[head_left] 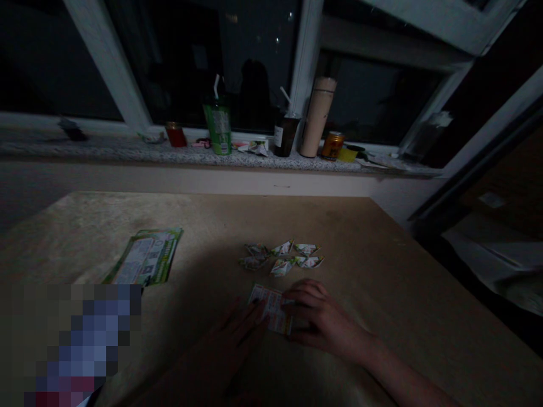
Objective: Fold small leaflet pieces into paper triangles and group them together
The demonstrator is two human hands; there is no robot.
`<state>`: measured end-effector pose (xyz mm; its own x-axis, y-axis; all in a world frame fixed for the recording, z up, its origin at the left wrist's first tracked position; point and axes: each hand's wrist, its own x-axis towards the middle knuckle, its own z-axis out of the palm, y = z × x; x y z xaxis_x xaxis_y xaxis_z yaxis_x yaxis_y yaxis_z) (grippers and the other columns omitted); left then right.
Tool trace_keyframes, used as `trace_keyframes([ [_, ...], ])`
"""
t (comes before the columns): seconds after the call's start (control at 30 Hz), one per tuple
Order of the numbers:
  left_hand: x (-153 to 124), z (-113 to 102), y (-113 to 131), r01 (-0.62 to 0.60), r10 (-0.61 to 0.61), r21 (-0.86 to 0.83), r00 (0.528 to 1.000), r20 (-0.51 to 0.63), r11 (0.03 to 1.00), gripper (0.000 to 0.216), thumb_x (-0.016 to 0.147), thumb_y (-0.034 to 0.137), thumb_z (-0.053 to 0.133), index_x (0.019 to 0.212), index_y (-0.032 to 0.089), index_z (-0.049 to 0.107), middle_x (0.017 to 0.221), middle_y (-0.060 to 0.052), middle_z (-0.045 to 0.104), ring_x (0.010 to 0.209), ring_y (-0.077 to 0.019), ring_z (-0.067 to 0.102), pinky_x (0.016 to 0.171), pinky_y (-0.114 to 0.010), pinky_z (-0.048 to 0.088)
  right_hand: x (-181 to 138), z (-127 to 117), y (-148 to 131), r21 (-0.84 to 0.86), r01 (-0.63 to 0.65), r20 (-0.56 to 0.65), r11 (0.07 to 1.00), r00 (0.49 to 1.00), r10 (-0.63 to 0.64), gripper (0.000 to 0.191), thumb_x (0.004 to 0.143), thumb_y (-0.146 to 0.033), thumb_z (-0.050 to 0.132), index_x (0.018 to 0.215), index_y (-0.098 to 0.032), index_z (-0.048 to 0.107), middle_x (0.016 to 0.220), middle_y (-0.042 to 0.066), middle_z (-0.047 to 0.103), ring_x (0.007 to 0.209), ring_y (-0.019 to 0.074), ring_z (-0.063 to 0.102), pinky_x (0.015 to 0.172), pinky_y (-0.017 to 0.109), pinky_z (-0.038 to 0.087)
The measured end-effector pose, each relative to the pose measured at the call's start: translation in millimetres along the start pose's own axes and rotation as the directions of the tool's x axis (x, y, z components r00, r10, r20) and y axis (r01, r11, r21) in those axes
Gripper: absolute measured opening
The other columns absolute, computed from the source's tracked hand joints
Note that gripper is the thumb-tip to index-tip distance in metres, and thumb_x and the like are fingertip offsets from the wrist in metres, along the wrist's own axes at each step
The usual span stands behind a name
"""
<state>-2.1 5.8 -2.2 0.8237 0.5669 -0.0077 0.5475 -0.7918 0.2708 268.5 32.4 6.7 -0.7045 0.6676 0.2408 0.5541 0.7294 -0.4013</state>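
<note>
A small printed paper sheet (275, 310) lies on the table between my hands, apparently folded, though the dim light hides its creases. My left hand (240, 330) rests in deep shadow with its fingers stretched over the sheet's left part. On the right side, my right hand (320, 316) has bent, spread fingers touching the sheet, its thumb near the lower right corner. Just beyond the sheet sit several small folded paper boats (282, 267) in two rows. Farther left is a stack of green and white printed leaflets (146, 257).
The brown table (360, 237) reaches a window sill (254, 160). On it stand a green cup (219, 127) with a straw, a dark drink cup (285, 135), a tall pinkish flask (317, 118), an orange can (332, 146) and a red jar (175, 135). A pixelated patch covers the lower left.
</note>
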Motion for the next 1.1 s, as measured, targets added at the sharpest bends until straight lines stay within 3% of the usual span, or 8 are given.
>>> trace_keyframes([
  [0.3, 2.8, 0.6, 6.9, 0.007, -0.006, -0.011, 0.998, 0.062, 1.000, 0.093, 0.084, 0.052, 0.056, 0.151, 0.017, 0.001, 0.155, -0.010, 0.006, 0.140, -0.0294, 0.012, 0.113, -0.050, 0.012, 8.0, 3.8, -1.4, 0.033, -0.049, -0.053, 0.998, 0.997, 0.051, 0.020, 0.088, -0.033, 0.062, 0.106, -0.024, 0.065, 0.104, 0.004, 0.064, 0.104, 0.0190, 0.054, 0.091, 0.035, 0.039],
  [0.4, 2.9, 3.5, 5.6, 0.016, -0.014, -0.037, 0.998, 0.061, 0.999, 0.095, 0.082, 0.047, 0.059, 0.151, 0.018, -0.001, 0.155, -0.008, 0.003, 0.140, -0.0292, 0.012, 0.113, -0.048, 0.016, 17.2, 9.4, 2.9, 0.053, -0.085, -0.099, 0.995, 0.991, 0.090, 0.011, 0.088, -0.032, 0.063, 0.091, -0.021, 0.066, 0.092, 0.002, 0.064, 0.094, 0.0184, 0.056, 0.085, 0.034, 0.039],
  [0.53, 1.8, 5.5, 3.8, 0.001, 0.002, -0.066, 0.999, 0.042, 0.998, 0.096, 0.083, 0.048, 0.058, 0.151, 0.017, -0.002, 0.155, -0.009, 0.005, 0.140, -0.0296, 0.015, 0.112, -0.045, 0.019, 29.6, 21.8, 6.2, -0.009, -0.149, -0.140, 0.989, 0.979, 0.146, 0.021, 0.088, -0.032, 0.063, 0.073, -0.018, 0.058, 0.079, 0.001, 0.059, 0.082, 0.0172, 0.054, 0.076, 0.031, 0.039],
  [0.73, 0.6, 5.9, 4.8, -0.005, 0.005, -0.061, 1.000, 0.013, 0.998, 0.095, 0.087, 0.051, 0.055, 0.150, 0.015, -0.005, 0.155, -0.011, 0.005, 0.140, -0.0296, 0.016, 0.112, -0.044, 0.021, 34.0, 39.1, 4.3, -0.169, -0.179, -0.172, 0.969, 0.974, 0.150, 0.022, 0.094, -0.028, 0.053, 0.074, -0.018, 0.057, 0.080, 0.003, 0.057, 0.082, 0.0192, 0.050, 0.076, 0.032, 0.037],
  [0.93, 2.8, 13.4, 5.5, 0.038, -0.037, -0.095, 0.999, 0.011, 0.995, 0.094, 0.089, 0.048, 0.056, 0.150, 0.017, -0.009, 0.156, -0.009, 0.006, 0.140, -0.0278, 0.016, 0.113, -0.043, 0.019, 32.5, 42.4, 5.8, -0.192, -0.211, -0.146, 0.959, 0.972, 0.185, 0.016, 0.091, -0.024, 0.056, 0.077, -0.018, 0.057, 0.082, 0.003, 0.057, 0.082, 0.0197, 0.050, 0.078, 0.033, 0.037],
  [1.1, 3.0, 17.2, 4.1, 0.048, -0.048, -0.133, 0.999, 0.003, 0.990, 0.092, 0.089, 0.054, 0.054, 0.150, 0.023, -0.007, 0.156, -0.007, 0.006, 0.140, -0.0304, 0.016, 0.112, -0.046, 0.020, 32.7, 41.2, 4.6, -0.181, -0.241, -0.122, 0.954, 0.968, 0.221, 0.013, 0.088, -0.023, 0.061, 0.076, -0.018, 0.057, 0.083, 0.004, 0.057, 0.085, 0.0207, 0.050, 0.078, 0.033, 0.036],
])
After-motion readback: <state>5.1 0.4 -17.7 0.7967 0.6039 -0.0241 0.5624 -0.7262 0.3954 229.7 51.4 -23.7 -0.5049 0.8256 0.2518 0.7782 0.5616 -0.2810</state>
